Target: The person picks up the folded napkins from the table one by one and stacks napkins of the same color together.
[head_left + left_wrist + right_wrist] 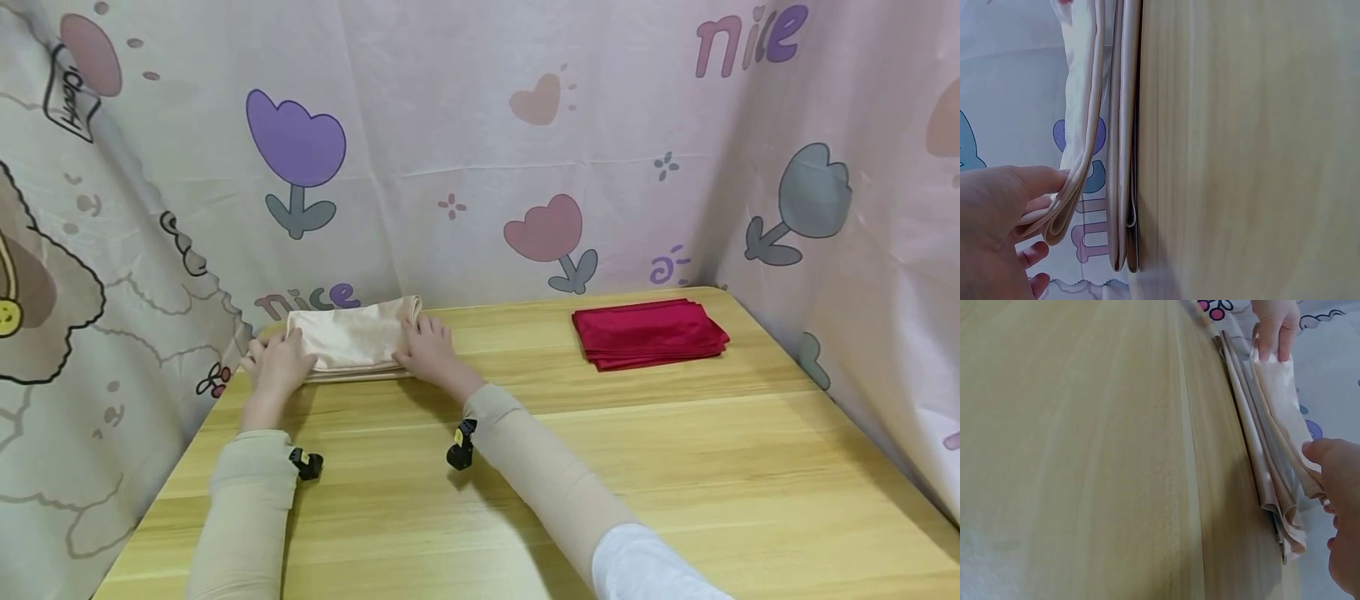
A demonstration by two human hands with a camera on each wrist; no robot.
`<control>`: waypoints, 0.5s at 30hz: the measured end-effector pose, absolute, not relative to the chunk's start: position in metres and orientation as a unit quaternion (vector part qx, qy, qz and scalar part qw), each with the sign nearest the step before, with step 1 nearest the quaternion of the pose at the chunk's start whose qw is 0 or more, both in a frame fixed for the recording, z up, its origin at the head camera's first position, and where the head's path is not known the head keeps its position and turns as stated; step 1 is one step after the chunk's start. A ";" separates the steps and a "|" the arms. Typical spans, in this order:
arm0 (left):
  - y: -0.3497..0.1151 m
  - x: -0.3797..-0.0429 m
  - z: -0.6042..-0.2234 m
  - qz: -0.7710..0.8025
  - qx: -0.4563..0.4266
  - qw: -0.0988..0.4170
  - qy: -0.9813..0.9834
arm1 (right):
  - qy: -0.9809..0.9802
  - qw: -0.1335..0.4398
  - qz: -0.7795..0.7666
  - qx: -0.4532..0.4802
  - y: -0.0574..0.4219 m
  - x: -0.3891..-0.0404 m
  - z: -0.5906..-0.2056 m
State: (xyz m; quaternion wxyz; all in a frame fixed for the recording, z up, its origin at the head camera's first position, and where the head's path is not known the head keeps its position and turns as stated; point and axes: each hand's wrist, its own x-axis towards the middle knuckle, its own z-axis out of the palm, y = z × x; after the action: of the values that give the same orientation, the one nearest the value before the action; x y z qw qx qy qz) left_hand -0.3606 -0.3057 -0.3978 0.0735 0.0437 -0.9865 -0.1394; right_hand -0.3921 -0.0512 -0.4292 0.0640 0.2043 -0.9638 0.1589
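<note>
At the back left of the table, a folded cream satin cloth (348, 335) is held up by its two ends. My left hand (279, 365) pinches the left end; in the left wrist view, thumb (1044, 180) and fingers close over its folded layers. At the other end, my right hand (433, 353) grips the cloth, thumb on top in the right wrist view. Just under it lies a stack of similar folded satin cloths (1121, 137), with a visible gap between stack and held cloth in both wrist views.
A folded dark red satin cloth (648, 333) lies at the back right of the wooden table (525, 467). A printed fabric curtain (420, 108) hangs close behind the table and along both sides. Small black cameras (461, 446) sit at both wrists.
</note>
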 end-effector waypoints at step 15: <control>-0.315 -0.367 -0.406 -0.150 0.045 0.029 -0.987 | -0.968 0.025 0.151 0.198 -0.057 -0.389 -0.429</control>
State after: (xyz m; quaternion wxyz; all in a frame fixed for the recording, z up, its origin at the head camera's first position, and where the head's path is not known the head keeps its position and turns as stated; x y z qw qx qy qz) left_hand -0.3666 -0.3147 -0.4060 0.0286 0.0449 -0.9872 -0.1501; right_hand -0.3885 -0.0574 -0.4289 0.0252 0.1984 -0.9681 0.1508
